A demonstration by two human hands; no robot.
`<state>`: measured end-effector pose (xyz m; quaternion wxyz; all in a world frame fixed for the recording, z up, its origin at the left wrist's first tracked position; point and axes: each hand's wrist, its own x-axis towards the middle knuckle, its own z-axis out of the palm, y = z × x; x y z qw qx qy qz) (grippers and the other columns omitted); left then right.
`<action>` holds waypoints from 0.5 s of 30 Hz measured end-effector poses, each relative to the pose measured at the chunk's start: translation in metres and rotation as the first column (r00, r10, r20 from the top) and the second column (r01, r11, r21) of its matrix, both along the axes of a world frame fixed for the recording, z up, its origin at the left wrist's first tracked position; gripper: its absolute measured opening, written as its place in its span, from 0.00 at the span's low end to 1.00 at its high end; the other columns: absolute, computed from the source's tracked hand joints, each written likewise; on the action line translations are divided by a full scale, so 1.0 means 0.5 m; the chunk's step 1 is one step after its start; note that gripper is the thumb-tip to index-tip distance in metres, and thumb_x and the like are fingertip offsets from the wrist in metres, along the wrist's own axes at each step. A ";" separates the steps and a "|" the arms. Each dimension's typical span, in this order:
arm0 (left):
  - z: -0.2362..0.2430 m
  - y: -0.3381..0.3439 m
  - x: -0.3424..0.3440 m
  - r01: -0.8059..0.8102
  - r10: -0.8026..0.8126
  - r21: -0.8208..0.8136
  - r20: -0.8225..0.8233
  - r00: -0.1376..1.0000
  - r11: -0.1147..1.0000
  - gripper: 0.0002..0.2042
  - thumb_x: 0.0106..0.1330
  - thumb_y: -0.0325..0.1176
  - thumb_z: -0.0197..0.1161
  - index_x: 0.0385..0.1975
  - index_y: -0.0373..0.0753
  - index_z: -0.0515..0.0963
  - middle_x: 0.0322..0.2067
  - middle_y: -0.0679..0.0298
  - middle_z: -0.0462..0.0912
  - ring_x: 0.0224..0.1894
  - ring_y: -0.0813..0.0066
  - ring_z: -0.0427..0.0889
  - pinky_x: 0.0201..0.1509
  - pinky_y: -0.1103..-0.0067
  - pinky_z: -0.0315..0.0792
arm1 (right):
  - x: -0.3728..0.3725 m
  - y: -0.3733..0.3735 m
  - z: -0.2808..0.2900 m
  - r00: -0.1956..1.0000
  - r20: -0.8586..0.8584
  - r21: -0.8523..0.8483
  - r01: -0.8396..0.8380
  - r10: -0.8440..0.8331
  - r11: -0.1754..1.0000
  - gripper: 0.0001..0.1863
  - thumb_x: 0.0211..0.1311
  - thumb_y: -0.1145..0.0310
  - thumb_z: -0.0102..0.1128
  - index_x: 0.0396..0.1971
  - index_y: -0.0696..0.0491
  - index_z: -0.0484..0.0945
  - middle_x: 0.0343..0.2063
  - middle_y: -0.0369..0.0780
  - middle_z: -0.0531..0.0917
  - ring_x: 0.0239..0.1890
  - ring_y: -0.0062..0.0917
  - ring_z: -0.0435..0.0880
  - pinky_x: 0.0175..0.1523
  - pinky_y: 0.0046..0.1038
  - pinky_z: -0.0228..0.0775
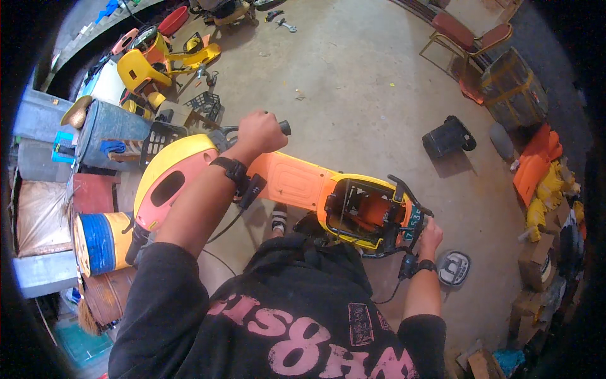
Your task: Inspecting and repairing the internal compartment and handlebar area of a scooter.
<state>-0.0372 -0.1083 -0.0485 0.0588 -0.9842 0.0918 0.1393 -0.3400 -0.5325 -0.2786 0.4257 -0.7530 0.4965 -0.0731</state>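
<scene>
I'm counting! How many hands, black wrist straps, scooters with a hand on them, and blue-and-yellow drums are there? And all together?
Hands: 2 (left hand, right hand)
Black wrist straps: 2 (left strap, right strap)
Scooter: 1
Blue-and-yellow drum: 1
Total: 6

Smooth plastic floorboard (291,180), matt cloth shirt (303,338)

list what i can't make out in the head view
Head view:
- Left hand: palm, hidden by its own back around the handlebar.
- Right hand: fingertips, hidden behind it at the scooter's rear.
- Front wheel: hidden beneath the pink front cover.
- Metal piece on the floor: too small to identify.
</scene>
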 end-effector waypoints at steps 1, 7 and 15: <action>0.000 0.000 0.000 -0.003 0.003 0.014 -0.003 1.000 1.000 0.17 0.51 0.40 0.61 0.35 0.35 0.87 0.40 0.47 0.86 0.45 0.51 0.86 0.50 0.65 0.79 | 0.001 0.002 0.003 1.000 0.006 0.020 0.007 -0.007 1.000 0.28 0.64 0.48 0.57 0.16 0.60 0.76 0.14 0.38 0.75 0.17 0.25 0.74 0.23 0.32 0.66; -0.003 0.002 0.002 -0.002 0.002 0.006 -0.001 1.000 1.000 0.17 0.51 0.40 0.62 0.33 0.35 0.87 0.37 0.48 0.86 0.43 0.51 0.86 0.48 0.66 0.80 | 0.009 0.019 0.032 1.000 0.021 0.011 0.001 -0.001 1.000 0.27 0.64 0.49 0.57 0.17 0.59 0.77 0.15 0.38 0.76 0.18 0.24 0.74 0.23 0.30 0.66; -0.006 0.008 0.011 0.018 -0.019 -0.056 -0.022 1.000 0.998 0.16 0.48 0.38 0.62 0.29 0.31 0.85 0.35 0.43 0.85 0.40 0.45 0.86 0.48 0.60 0.80 | 0.001 0.004 0.001 0.999 0.021 0.027 0.025 -0.025 0.999 0.26 0.64 0.51 0.58 0.17 0.59 0.78 0.15 0.36 0.75 0.16 0.23 0.74 0.22 0.29 0.65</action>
